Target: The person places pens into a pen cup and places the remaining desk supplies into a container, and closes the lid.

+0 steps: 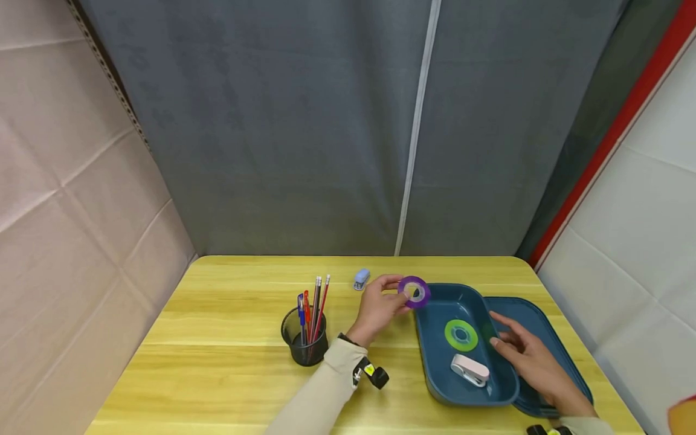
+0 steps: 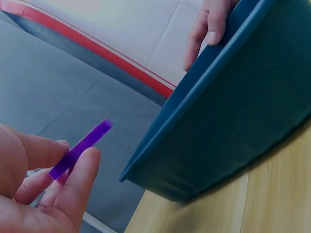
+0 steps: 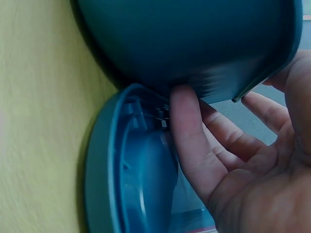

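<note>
Between thumb and fingers of my left hand (image 1: 377,308), a purple roll of tape (image 1: 429,292) is pinched on edge, just off the box's far left corner. The deep blue-green plastic box (image 1: 435,368) holds a green roll of tape (image 1: 451,329) and a pale pink stapler (image 1: 470,368). At the box's right side, my right hand (image 1: 535,365) grips the rim, thumb over the edge and other fingers along the outer wall, as the right wrist view shows. Under that hand lies a shallow matching lid (image 1: 565,344), partly hidden by the box and the hand.
A black mesh pen cup (image 1: 309,355) with several pens and pencils stands left of my left forearm. A small light-blue stapler (image 1: 361,278) lies near the back edge of the wooden table (image 1: 217,362). A grey curtain (image 1: 272,151) hangs behind.
</note>
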`<state>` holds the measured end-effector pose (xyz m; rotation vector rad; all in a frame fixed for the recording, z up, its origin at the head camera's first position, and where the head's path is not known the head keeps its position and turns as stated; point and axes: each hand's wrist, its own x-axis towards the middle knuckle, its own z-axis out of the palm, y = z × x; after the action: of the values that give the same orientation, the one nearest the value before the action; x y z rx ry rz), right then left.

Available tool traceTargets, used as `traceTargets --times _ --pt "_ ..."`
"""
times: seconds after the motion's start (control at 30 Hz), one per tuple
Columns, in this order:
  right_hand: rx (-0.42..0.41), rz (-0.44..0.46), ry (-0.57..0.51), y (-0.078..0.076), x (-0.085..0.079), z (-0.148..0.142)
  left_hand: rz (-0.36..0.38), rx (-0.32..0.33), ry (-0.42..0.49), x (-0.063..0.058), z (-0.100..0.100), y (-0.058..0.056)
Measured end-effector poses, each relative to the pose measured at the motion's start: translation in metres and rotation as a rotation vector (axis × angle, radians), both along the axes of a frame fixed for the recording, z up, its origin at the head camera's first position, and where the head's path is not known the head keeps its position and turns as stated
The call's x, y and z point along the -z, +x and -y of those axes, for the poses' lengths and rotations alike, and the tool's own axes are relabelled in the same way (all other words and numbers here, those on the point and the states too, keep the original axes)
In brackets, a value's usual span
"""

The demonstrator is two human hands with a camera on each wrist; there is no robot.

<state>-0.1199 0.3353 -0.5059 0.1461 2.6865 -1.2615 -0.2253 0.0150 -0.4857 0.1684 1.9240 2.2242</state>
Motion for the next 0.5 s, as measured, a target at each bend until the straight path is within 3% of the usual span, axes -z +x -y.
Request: traceTargets --times 0.5 --pt "0.002 0.012 -0.020 0.000 -0.002 0.001 0.012 0.003 -0.054 0.002 -0.028 -0.002"
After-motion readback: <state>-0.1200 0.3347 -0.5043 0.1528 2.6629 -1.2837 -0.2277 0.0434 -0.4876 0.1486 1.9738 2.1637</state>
